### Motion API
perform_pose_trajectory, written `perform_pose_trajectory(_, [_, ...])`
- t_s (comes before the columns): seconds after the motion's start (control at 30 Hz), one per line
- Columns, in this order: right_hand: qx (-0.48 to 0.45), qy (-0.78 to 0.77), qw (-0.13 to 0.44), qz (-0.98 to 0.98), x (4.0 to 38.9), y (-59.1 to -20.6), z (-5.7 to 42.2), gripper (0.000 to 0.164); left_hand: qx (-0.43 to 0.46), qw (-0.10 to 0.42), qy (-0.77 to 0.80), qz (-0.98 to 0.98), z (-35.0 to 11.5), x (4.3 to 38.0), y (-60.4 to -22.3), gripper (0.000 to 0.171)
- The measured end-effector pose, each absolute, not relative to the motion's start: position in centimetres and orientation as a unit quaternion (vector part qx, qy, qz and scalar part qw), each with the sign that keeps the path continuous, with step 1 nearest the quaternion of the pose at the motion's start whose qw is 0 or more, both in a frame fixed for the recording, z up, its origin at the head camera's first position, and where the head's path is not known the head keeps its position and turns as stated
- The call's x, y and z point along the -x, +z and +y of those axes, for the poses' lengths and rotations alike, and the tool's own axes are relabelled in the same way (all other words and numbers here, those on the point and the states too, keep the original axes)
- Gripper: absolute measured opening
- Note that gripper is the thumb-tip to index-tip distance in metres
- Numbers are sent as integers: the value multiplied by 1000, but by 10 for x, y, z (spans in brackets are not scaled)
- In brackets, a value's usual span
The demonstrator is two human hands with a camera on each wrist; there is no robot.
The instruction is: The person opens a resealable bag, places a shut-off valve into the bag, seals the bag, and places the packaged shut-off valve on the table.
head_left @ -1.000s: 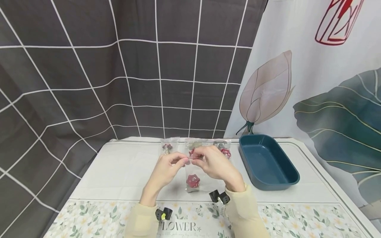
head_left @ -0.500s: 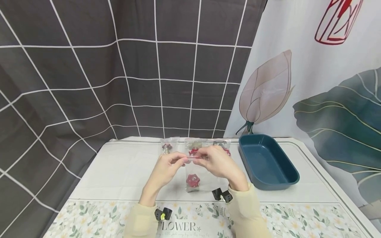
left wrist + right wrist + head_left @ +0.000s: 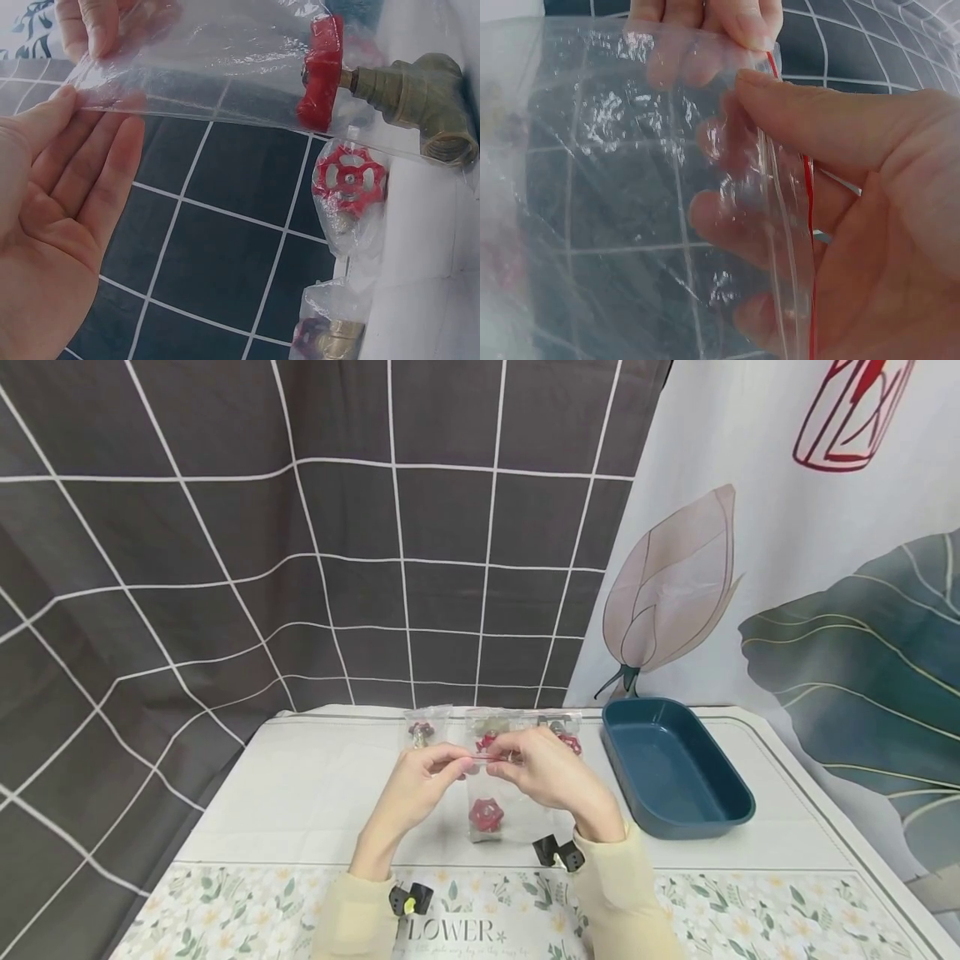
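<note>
A clear zip bag [image 3: 630,195] with a red line along its mouth hangs upright between the hands. At its bottom is a brass valve [image 3: 420,97] with a red handwheel [image 3: 486,816], close to the tabletop. My left hand [image 3: 422,785] pinches one top corner between thumb and fingers. Further along the same edge, my right hand [image 3: 547,772] pinches the zip strip [image 3: 780,240], its thumb on the near side and the other fingers showing through the plastic. In the right wrist view the mouth edges look pressed close at the thumb.
Behind the hands lie more bagged valves: a left one [image 3: 422,732], a middle one [image 3: 489,725] and a right one [image 3: 568,743], partly covered by the right hand. A deep blue tray [image 3: 675,832] stands at right on the white, flower-printed tablecloth [image 3: 300,802].
My right hand has slid a little to the right along the bag's top edge, widening the gap between the hands. The left hand and the hanging valve have stayed nearly still.
</note>
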State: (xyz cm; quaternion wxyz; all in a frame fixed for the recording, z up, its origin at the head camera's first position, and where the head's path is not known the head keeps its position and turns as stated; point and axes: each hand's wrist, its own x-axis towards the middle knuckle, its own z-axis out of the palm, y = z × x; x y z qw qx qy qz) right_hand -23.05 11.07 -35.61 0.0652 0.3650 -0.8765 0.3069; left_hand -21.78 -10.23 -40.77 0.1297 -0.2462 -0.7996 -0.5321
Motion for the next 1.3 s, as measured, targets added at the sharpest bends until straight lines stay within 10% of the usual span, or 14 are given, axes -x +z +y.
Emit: perform_pose_trajectory(1.3, [-371,312,29,-874,237,-356,130,15,243,110,-544,-796,-104,217,-406,13])
